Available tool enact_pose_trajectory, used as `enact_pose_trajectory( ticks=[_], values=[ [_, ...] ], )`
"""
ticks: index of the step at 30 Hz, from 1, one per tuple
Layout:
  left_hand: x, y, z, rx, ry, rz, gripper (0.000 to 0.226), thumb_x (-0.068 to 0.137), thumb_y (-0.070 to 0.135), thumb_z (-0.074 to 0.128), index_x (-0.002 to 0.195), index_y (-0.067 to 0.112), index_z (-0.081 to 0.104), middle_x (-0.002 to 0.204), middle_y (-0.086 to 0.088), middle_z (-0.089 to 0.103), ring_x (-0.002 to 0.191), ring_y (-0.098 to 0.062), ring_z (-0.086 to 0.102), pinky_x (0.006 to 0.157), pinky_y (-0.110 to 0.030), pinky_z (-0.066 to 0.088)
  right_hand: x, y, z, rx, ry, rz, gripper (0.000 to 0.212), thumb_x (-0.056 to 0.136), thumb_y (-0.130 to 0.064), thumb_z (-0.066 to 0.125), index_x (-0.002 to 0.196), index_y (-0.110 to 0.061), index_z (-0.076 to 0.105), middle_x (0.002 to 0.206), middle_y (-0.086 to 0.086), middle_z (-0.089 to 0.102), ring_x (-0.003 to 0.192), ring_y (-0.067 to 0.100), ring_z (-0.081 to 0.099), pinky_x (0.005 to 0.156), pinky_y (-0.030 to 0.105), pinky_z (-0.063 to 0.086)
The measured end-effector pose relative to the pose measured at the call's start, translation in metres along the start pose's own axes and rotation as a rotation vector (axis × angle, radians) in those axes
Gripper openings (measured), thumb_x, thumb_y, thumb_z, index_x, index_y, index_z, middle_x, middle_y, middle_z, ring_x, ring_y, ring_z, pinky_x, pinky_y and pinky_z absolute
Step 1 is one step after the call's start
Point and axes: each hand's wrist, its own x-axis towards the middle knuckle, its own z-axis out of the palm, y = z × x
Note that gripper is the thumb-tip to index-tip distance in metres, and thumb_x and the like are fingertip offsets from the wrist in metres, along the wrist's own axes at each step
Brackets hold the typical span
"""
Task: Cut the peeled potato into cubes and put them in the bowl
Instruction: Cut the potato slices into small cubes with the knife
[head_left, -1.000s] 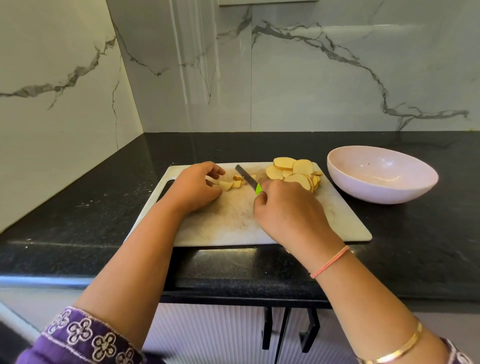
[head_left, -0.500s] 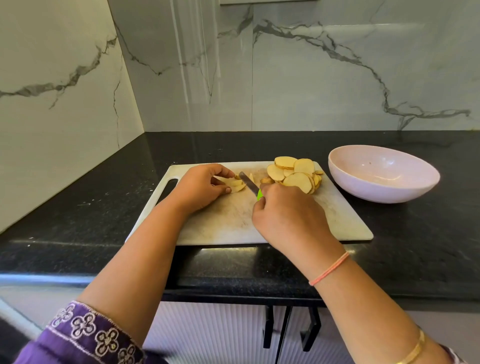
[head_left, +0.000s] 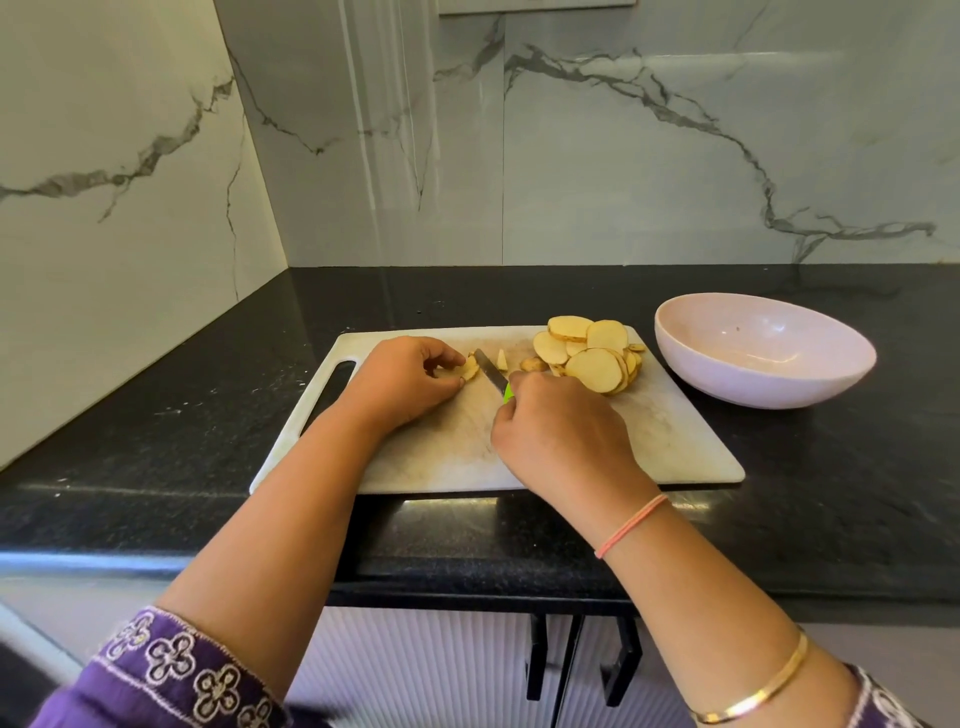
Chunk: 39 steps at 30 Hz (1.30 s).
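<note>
step: dicing on the board (head_left: 649, 441) | left grip (head_left: 405, 384) pinches one potato slice (head_left: 469, 370) | right grip (head_left: 561, 441) wraps the knife (head_left: 491, 375), blade just beside it | slice stack (head_left: 595, 358) sits near the bowl (head_left: 753, 387), no cubes inside | next: likely short crosswise cuts, fingertips tucked

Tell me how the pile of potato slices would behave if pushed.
The potato slices lie loosely overlapped on the cutting board, so a push would probably fan them apart. They look thin, so likely light and easy to snap. Fresh-cut faces may be slippery.
</note>
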Motion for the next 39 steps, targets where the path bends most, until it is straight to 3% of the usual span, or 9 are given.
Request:
enact_pose_trajectory(
  ticks=[5, 11, 18, 23, 27, 34, 39],
  values=[
    [0.002, 0.004, -0.001, 0.036, 0.021, 0.001, 0.026, 0.088, 0.021, 0.064, 0.113, 0.019, 0.070, 0.108, 0.003, 0.069, 0.089, -0.011, 0.061, 0.077, -0.020, 0.045, 0.004, 0.002, -0.002, -0.007, 0.077, -0.015, 0.031, 0.097, -0.025, 0.039, 0.120, -0.016, 0.058, 0.080, 0.002, 0.053, 0.073, 0.021, 0.051, 0.059, 0.027, 0.040],
    [0.001, 0.005, 0.004, 0.049, 0.039, 0.007, 0.021, 0.087, 0.015, 0.062, 0.103, 0.016, 0.075, 0.099, -0.003, 0.073, 0.091, -0.020, 0.065, 0.087, -0.034, 0.051, 0.010, -0.009, 0.000, -0.094, -0.019, -0.033, 0.027, 0.095, -0.025, 0.042, 0.114, -0.015, 0.059, 0.102, 0.007, 0.063, 0.086, 0.026, 0.055, 0.062, 0.029, 0.035],
    [0.005, 0.004, 0.007, 0.093, 0.024, -0.022, 0.018, 0.086, 0.022, 0.063, 0.083, 0.013, 0.078, 0.087, -0.013, 0.071, 0.087, -0.029, 0.064, 0.078, -0.041, 0.052, 0.012, -0.019, -0.002, -0.188, -0.056, -0.086, 0.023, 0.096, -0.021, 0.043, 0.110, -0.014, 0.059, 0.098, 0.007, 0.060, 0.093, 0.027, 0.058, 0.064, 0.030, 0.034],
    [0.009, 0.009, 0.011, 0.146, 0.012, -0.066, 0.022, 0.089, 0.027, 0.061, 0.090, 0.013, 0.078, 0.094, -0.013, 0.071, 0.090, -0.027, 0.064, 0.079, -0.036, 0.051, 0.009, -0.018, -0.004, -0.242, -0.072, -0.138, 0.020, 0.096, -0.020, 0.043, 0.108, -0.015, 0.058, 0.085, 0.004, 0.053, 0.084, 0.026, 0.055, 0.062, 0.030, 0.034],
    [0.009, 0.009, 0.010, 0.141, 0.026, -0.080, 0.024, 0.090, 0.029, 0.060, 0.093, 0.012, 0.077, 0.096, -0.012, 0.071, 0.091, -0.025, 0.065, 0.082, -0.034, 0.052, -0.001, -0.017, -0.008, -0.250, -0.100, -0.155, 0.015, 0.096, -0.020, 0.044, 0.101, -0.016, 0.058, 0.065, -0.001, 0.034, 0.069, 0.021, 0.042, 0.050, 0.028, 0.030],
    [0.001, 0.006, 0.007, 0.103, 0.049, -0.054, 0.022, 0.090, 0.024, 0.061, 0.106, 0.015, 0.073, 0.100, -0.004, 0.072, 0.090, -0.020, 0.065, 0.082, -0.028, 0.050, -0.018, -0.005, -0.024, -0.182, -0.062, -0.125, 0.020, 0.094, -0.025, 0.044, 0.074, -0.020, 0.040, 0.065, -0.003, 0.040, 0.058, 0.014, 0.039, 0.048, 0.025, 0.029],
    [-0.004, 0.001, 0.002, -0.049, 0.057, -0.104, 0.042, 0.083, 0.024, 0.065, 0.125, 0.020, 0.062, 0.116, 0.002, 0.066, 0.099, -0.014, 0.063, 0.084, -0.024, 0.049, -0.013, 0.000, -0.026, -0.112, 0.022, -0.081, 0.023, 0.094, -0.026, 0.042, 0.103, -0.016, 0.061, 0.064, -0.003, 0.040, 0.065, 0.021, 0.045, 0.046, 0.023, 0.027]
  ],
)
